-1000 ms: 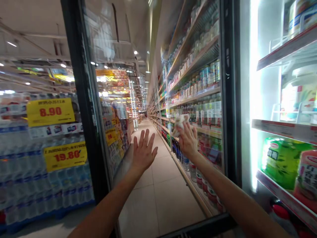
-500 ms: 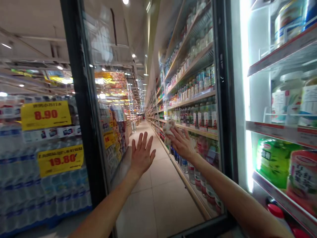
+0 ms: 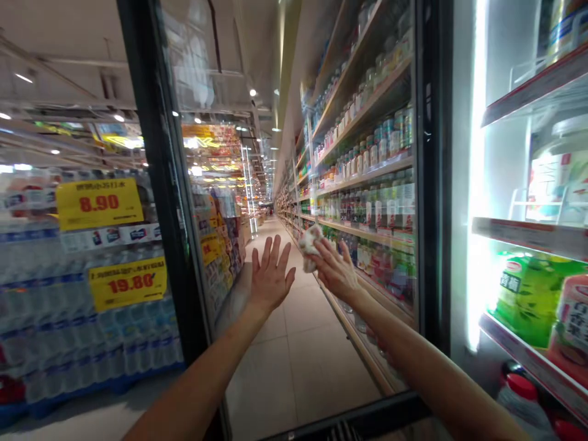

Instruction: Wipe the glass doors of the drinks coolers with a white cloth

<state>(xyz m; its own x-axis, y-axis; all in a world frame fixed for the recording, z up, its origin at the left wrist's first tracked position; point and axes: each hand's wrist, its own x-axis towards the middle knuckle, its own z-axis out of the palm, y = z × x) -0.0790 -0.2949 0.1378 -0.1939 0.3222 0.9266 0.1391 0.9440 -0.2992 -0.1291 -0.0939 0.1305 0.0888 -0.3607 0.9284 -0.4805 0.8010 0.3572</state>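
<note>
A black-framed glass door [image 3: 434, 184] stands open in front of me, its pane filling the middle of the view. My left hand [image 3: 271, 278] lies flat against the glass with fingers spread, holding nothing. To its right, my right hand [image 3: 333, 266] presses a crumpled white cloth [image 3: 311, 242] with darker spots against the same pane. The cloth sticks out past the fingertips, and the palm hides part of it. Through or in the glass show a tiled aisle and long shelves of bottles and cans.
At right a lit cooler holds a green pack [image 3: 528, 297], a pink pack [image 3: 572, 324] and a red-capped bottle [image 3: 523, 392]. On the left are stacked packs of water bottles [image 3: 92, 337] beneath yellow price signs [image 3: 98, 203]. The door's bottom rail [image 3: 358, 416] crosses below my arms.
The view has shifted slightly, so the door and shelves sit further right. My right hand with the cloth has moved a little left and down on the pane; my left hand stays spread.
</note>
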